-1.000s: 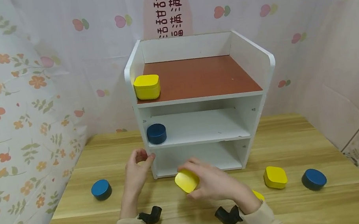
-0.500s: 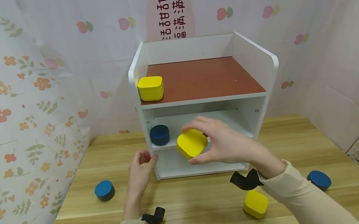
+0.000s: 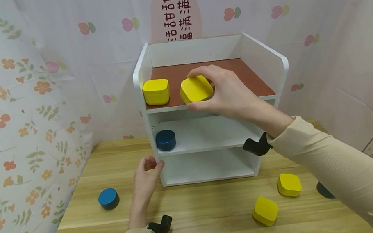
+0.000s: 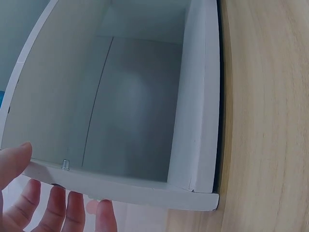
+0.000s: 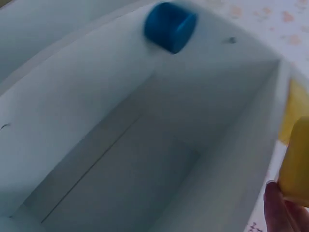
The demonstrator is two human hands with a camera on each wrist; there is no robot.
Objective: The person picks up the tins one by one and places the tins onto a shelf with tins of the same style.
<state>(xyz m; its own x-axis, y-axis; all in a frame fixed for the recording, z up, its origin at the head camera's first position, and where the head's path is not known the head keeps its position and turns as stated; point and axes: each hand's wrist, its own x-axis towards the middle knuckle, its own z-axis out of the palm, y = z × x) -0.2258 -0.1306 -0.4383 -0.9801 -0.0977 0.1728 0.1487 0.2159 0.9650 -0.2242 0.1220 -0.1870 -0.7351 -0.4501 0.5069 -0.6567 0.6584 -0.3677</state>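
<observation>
A yellow square box with rounded corners [image 3: 196,89] is in my right hand [image 3: 228,90], thumb below and fingers over its far side. In the head view it overlaps the front of the brown top shelf, right of a second yellow box [image 3: 157,92] standing there. The right wrist view shows the held box [image 5: 297,164] at its right edge. My left hand [image 3: 146,177] grips the left side panel of the white shelf unit [image 3: 204,148], thumb on the inner side and fingers outside, as the left wrist view shows. A dark blue round tin [image 3: 166,140] stands on the middle shelf at left.
Two blue round tins [image 3: 109,198] lie on the wooden table [image 3: 205,221] at left. Two yellow boxes [image 3: 265,211] lie at right, and another dark tin [image 3: 324,191] is partly behind the right sleeve. A patterned curtain [image 3: 100,31] hangs behind the shelf unit.
My right hand has lifted the yellow box from low in front of the shelf unit, past the middle shelf, to the top shelf. My left hand has stayed at the side panel.
</observation>
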